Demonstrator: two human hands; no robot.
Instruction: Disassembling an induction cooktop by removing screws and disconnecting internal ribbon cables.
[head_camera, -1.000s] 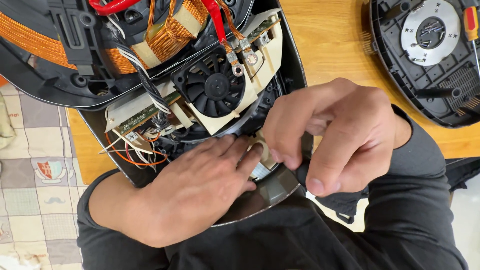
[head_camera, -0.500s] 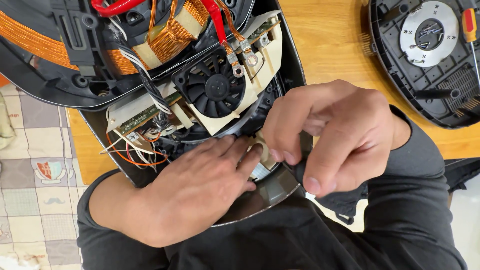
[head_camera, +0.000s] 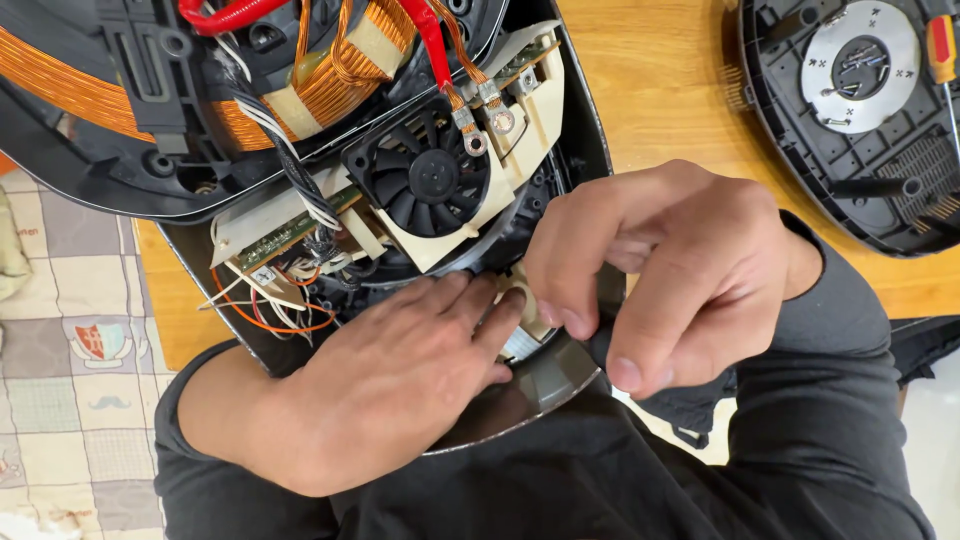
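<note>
2 hands (head_camera: 400, 390), 1 fan (head_camera: 432, 182), 2 red cables (head_camera: 225, 14), 1 copper coil (head_camera: 60, 75), 1 base cover (head_camera: 860, 110).

No packages, labels, signs or screens.

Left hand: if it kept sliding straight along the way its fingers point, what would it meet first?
The left hand points up and to the right; its fingertips already rest at a small beige plastic part that the right hand pinches. That part probably comes first, then the right hand's fingers; depth is unclear.
</note>
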